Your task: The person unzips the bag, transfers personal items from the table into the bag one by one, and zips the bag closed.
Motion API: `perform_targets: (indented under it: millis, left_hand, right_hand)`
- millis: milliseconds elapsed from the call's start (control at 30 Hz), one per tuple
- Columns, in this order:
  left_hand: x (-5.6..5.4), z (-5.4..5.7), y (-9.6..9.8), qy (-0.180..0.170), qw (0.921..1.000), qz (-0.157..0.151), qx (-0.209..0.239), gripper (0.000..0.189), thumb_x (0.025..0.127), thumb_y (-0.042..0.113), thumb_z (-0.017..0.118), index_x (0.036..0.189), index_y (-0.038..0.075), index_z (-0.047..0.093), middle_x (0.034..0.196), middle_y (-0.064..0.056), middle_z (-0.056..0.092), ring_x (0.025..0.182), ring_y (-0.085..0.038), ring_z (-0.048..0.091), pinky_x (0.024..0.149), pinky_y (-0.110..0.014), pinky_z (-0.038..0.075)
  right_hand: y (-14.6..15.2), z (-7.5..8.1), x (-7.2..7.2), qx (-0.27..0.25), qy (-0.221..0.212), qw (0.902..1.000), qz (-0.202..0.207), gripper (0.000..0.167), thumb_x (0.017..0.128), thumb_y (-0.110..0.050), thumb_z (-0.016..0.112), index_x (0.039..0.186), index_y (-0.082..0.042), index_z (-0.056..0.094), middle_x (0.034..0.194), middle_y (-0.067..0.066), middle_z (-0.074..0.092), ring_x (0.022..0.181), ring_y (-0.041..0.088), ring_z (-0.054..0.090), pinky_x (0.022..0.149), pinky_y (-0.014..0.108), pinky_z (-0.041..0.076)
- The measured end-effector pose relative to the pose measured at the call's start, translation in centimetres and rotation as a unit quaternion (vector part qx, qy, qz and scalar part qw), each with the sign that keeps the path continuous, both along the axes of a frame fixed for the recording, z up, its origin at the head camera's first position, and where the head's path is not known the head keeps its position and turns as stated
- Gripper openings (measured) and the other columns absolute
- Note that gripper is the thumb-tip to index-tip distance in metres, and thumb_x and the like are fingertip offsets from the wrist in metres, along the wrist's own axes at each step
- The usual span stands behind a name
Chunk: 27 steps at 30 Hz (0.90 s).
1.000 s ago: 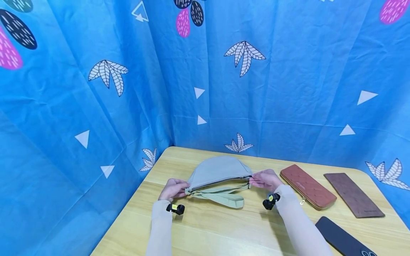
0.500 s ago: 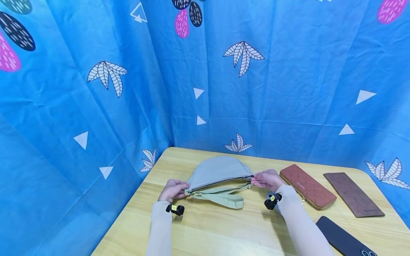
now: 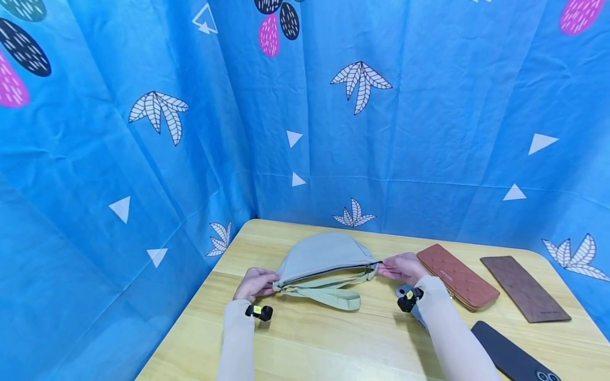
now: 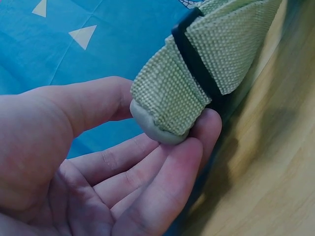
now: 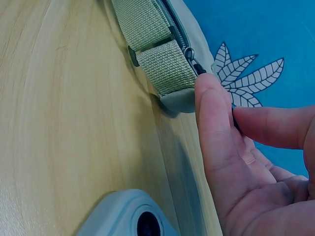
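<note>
A grey-green waist bag (image 3: 329, 254) lies on the table, its webbing strap (image 3: 333, 296) looped in front. My left hand (image 3: 256, 283) grips the bag's left end; in the left wrist view, thumb and fingers hold the grey end tab (image 4: 152, 125) below the strap. At the bag's right end, my right hand (image 3: 402, 267) pinches the zipper pull (image 5: 199, 68) between thumb and fingers, drawn out straight from the slider. Close up in the right wrist view, the slider (image 5: 189, 53) sits near the end of the zipper, beside the strap's buckle.
A reddish-brown zip wallet (image 3: 459, 276) and a dark brown flat wallet (image 3: 526, 288) lie to the right. Nearer the front is a black phone (image 3: 512, 352). Under my right wrist is a pale blue object (image 5: 123, 214) with a dark round spot. Blue curtains (image 3: 405, 132) border the table.
My right hand has shifted slightly right, and the dark zipper pull now shows between it and the bag. More of the pale blue object is visible. My left hand stays at its end.
</note>
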State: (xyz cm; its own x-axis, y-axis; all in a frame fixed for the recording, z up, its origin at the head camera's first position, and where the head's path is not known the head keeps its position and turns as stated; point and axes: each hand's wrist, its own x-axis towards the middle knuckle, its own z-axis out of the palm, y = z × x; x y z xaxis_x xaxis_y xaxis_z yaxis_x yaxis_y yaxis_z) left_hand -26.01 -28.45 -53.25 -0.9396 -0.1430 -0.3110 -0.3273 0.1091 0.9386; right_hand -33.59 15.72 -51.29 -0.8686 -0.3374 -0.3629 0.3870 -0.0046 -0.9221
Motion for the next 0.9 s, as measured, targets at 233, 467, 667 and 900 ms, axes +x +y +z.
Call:
perform_targets:
  millis: [233, 467, 667, 900]
  left_hand:
    - [0.07, -0.14, -0.06, 0.001, 1.0, 0.001, 0.009, 0.029, 0.088, 0.009, 0.078, 0.11, -0.008, 0.071, 0.078, -0.006, 0.074, 0.06, -0.008, 0.069, 0.061, -0.024, 0.061]
    - [0.13, 0.02, -0.06, 0.006, 0.9999, 0.006, 0.01, 0.031, 0.087, 0.01, 0.079, 0.111, -0.008, 0.071, 0.079, -0.007, 0.075, 0.06, -0.008, 0.069, 0.062, -0.025, 0.061]
    - [0.13, 0.13, -0.04, 0.005, 0.9999, -0.001, 0.01, 0.032, 0.088, 0.01, 0.079, 0.113, -0.008, 0.07, 0.08, -0.007, 0.075, 0.059, -0.008, 0.069, 0.062, -0.025, 0.061]
    - [0.18, -0.09, -0.3, 0.002, 0.9998, -0.017, 0.005, 0.036, 0.088, 0.01, 0.079, 0.116, -0.009, 0.068, 0.082, -0.007, 0.074, 0.061, -0.008, 0.069, 0.065, -0.025, 0.062]
  right_hand:
    - [0.32, 0.35, -0.17, 0.015, -0.007, 0.9998, -0.008, 0.048, 0.106, 0.001, 0.046, 0.148, 0.022, 0.035, 0.1, 0.008, 0.077, 0.086, 0.01, 0.076, 0.083, 0.025, 0.062]
    - [0.61, 0.51, -0.23, 0.005, -0.004, 0.9998, -0.019, 0.046, 0.105, 0.001, 0.05, 0.144, 0.022, 0.039, 0.093, 0.008, 0.078, 0.083, 0.011, 0.077, 0.081, 0.026, 0.063]
    - [0.76, 0.49, -0.27, 0.018, 0.004, 0.9996, -0.02, 0.046, 0.105, 0.001, 0.048, 0.144, 0.023, 0.039, 0.094, 0.009, 0.077, 0.083, 0.011, 0.077, 0.079, 0.025, 0.062]
    - [0.49, 0.31, -0.21, 0.038, 0.009, 0.999, -0.023, 0.045, 0.104, 0.001, 0.05, 0.143, 0.022, 0.041, 0.097, 0.011, 0.078, 0.083, 0.012, 0.077, 0.081, 0.026, 0.063]
